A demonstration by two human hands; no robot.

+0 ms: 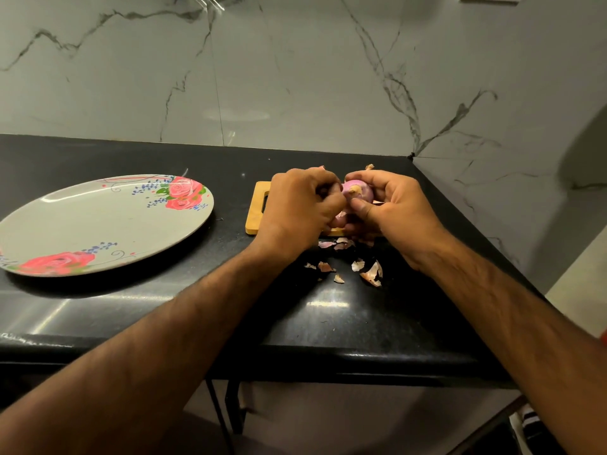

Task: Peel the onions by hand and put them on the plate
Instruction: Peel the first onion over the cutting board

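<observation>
A pink onion [358,191] with its pale root tuft facing me is held above a small wooden cutting board [256,211]. My right hand [394,208] cups it from the right, thumb pressed under the root. My left hand [299,208] closes on its left side, fingers curled against the skin. A large grey plate [98,224] with red roses lies bare at the left of the black counter. Behind my hands, the dry tips of other onions [369,166] peek out; the rest of them is hidden.
Several torn onion skins [371,274] lie on the black counter [197,310] just in front of the board. A marble wall [295,77] runs behind, and it turns a corner at the right. The counter's front edge is close to me.
</observation>
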